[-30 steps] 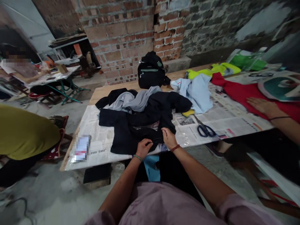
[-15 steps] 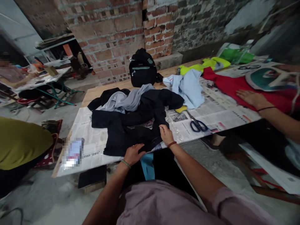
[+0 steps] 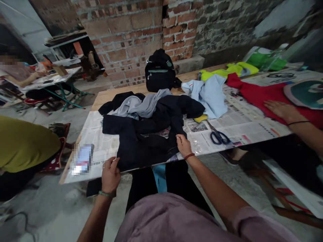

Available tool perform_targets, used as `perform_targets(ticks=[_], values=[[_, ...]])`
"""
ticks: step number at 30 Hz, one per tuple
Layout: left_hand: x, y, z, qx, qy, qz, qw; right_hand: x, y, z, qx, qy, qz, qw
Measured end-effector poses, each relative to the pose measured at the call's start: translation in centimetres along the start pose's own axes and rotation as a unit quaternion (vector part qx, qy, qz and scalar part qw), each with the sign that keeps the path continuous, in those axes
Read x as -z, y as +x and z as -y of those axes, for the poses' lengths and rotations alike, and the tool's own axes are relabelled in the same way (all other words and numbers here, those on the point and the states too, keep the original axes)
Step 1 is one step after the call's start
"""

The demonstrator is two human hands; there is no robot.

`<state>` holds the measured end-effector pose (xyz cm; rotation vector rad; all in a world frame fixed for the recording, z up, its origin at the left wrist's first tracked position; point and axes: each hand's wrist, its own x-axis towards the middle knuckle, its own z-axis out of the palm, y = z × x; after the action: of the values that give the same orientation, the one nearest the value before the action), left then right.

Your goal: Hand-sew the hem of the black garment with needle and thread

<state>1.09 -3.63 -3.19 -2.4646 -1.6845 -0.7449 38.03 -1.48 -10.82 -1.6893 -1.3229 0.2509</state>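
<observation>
A dark navy garment (image 3: 143, 151) lies spread near the front edge of the table, with an opening across its middle. At its lower left corner, my left hand (image 3: 111, 174) is closed, thumb and forefinger pinching the cloth. My right hand (image 3: 184, 147) grips the garment's right side. Behind it are folds of a grey cloth (image 3: 131, 105) and more dark cloth. To the right of my right hand lie dark-handled scissors (image 3: 219, 137), their blades pointing toward a small yellow item (image 3: 201, 118).
Newspaper (image 3: 93, 127) covers much of the table. A phone (image 3: 83, 158) lies left. Behind are a black backpack (image 3: 160, 72) and light blue cloth (image 3: 214, 95). At right, another person's hand (image 3: 280, 110) rests on red cloth (image 3: 257, 90). Someone in olive (image 3: 27, 144) sits left.
My left hand has moved left along the garment's front edge to its lower left corner. My right hand keeps its hold on the right side. The view has shifted slightly.
</observation>
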Motion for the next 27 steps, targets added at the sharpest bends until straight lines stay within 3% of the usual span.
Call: perform_targets(ticks=[3, 6, 10, 17, 27], values=[[-0.8, -0.2, -4.0, -0.002, -0.100, -0.044, 0.994, -0.1, 0.0, -0.2, 0.003, 0.000, -0.002, 1.000], [-3.0, 0.5, -8.3, -0.064, -0.183, 0.007, 0.981, -0.3, 0.0, -0.3, 0.008, -0.003, -0.008, 1.000], [-6.1, 2.1, -12.0, -0.104, -0.157, 0.055, 0.981, -0.3, 0.1, -0.2, 0.015, -0.011, -0.010, 1.000], [-7.3, 4.0, -13.7, -0.080, -0.056, 0.119, 0.988, -0.1, 0.1, 0.0, 0.013, -0.011, -0.009, 1.000], [-8.1, 4.4, -13.7, -0.029, -0.089, 0.176, 0.980, -0.2, 0.1, -0.1, 0.014, -0.014, -0.010, 1.000]])
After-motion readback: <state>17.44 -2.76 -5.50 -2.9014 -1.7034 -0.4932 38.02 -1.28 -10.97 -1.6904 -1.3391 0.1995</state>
